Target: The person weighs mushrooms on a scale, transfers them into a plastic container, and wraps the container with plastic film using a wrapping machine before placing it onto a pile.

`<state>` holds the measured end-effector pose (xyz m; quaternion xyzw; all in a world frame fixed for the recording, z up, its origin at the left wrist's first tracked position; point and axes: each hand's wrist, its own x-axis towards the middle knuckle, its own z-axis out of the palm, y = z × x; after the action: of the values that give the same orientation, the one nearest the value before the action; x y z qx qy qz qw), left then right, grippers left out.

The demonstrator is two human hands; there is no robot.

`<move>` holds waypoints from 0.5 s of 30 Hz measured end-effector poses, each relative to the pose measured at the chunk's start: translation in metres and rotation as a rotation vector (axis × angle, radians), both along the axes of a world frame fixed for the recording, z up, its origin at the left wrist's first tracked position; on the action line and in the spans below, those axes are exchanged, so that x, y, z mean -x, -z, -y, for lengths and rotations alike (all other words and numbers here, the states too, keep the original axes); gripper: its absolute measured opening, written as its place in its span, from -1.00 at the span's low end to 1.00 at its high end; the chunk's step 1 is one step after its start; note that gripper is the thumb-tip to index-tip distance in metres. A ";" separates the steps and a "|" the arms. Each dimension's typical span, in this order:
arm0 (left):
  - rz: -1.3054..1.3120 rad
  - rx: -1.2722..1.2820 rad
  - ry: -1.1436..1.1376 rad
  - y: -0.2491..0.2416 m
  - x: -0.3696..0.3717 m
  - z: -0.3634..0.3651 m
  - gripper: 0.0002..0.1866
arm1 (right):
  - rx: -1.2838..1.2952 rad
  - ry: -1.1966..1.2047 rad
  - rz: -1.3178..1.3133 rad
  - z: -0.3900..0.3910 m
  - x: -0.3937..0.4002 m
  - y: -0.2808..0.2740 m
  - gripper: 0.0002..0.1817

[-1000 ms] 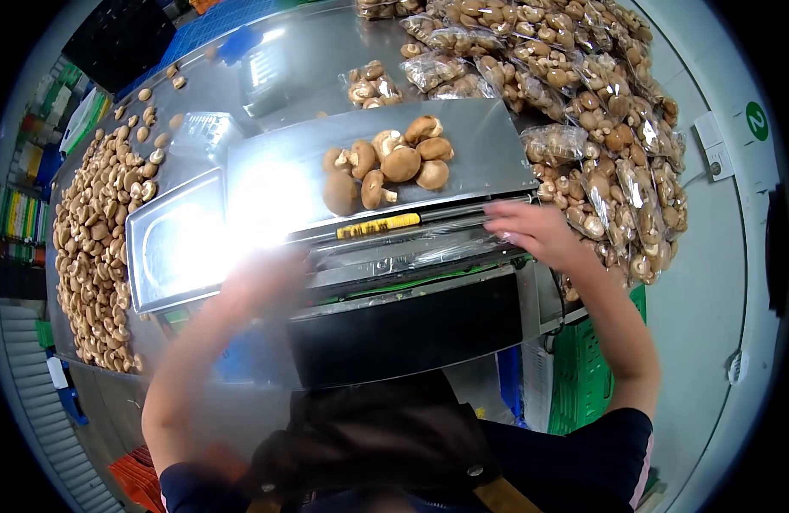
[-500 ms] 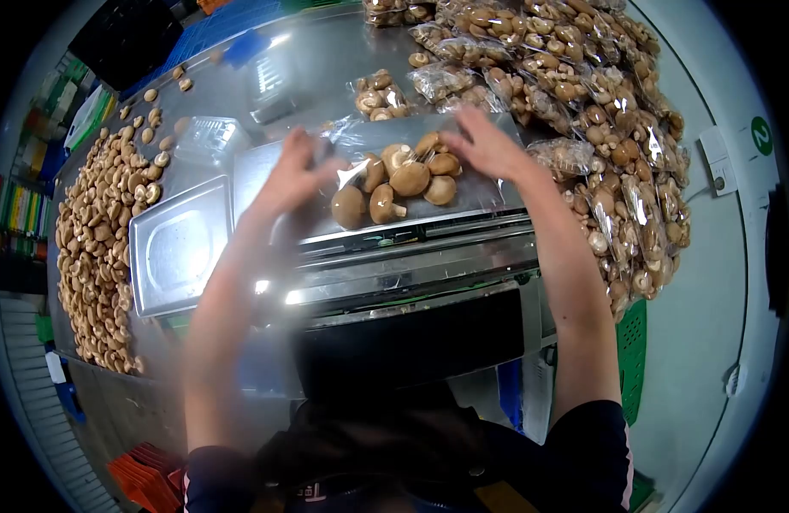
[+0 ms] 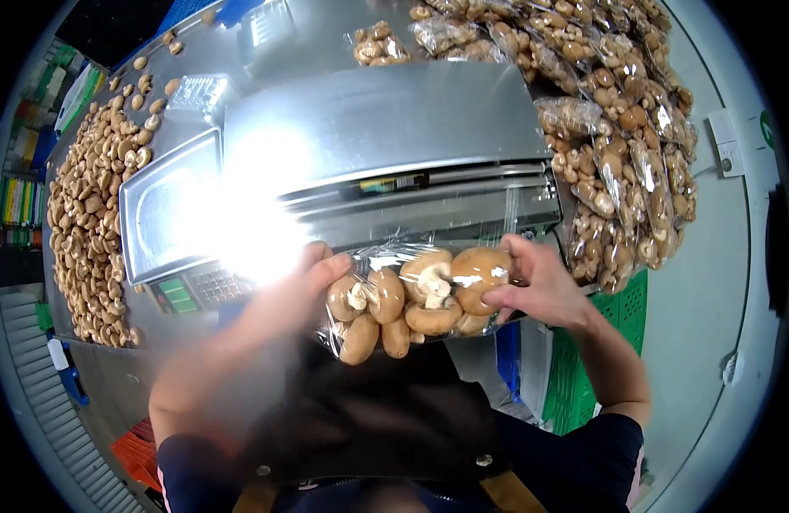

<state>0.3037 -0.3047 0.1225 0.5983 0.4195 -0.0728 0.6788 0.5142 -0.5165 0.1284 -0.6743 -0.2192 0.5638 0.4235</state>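
A pack of mushrooms (image 3: pixel 434 295), several brown caps with pale stems under clear shiny film, is held up in front of my apron. My left hand (image 3: pixel 313 278) grips its left end, thumb along the upper edge. At the right end, my right hand (image 3: pixel 540 286) has its thumb and fingers pressed around the film and a large cap. Just beyond the pack is the wrapping machine, its flat metal plate (image 3: pixel 386 115) bare on top. Strong glare whitens the plate's left part.
Loose mushrooms (image 3: pixel 95 214) are heaped on the left of the metal table. A scale with a metal pan (image 3: pixel 168 205) and keypad (image 3: pixel 215 284) stands beside the machine. Many wrapped mushroom packs (image 3: pixel 617 128) pile up at the right, above a green crate (image 3: pixel 574 376). Clear trays (image 3: pixel 199 92) lie behind the scale.
The mushrooms lay on the machine's plate between my hands; now they are wrapped in film and lifted toward my body. Both hands have come nearer and closed on the pack's ends.
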 end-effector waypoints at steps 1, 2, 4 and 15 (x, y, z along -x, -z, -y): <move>-0.068 -0.051 0.031 0.014 0.009 0.005 -0.72 | 0.045 0.035 -0.012 0.006 0.007 0.016 -0.65; 0.037 -0.334 0.126 0.041 0.021 0.012 -0.73 | 0.086 0.070 -0.022 0.012 0.014 0.037 -0.65; 0.095 -0.698 0.080 0.080 0.038 0.029 -0.74 | -0.050 0.166 0.156 0.025 0.034 0.075 -0.60; 0.047 -0.937 -0.227 0.128 0.091 0.033 -0.54 | 0.051 0.438 0.862 0.034 0.084 0.126 -0.53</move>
<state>0.2131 -0.3378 -0.0059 0.7917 0.4543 0.2123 0.3489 0.4299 -0.5509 0.0019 -0.8870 -0.2138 0.1358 0.3862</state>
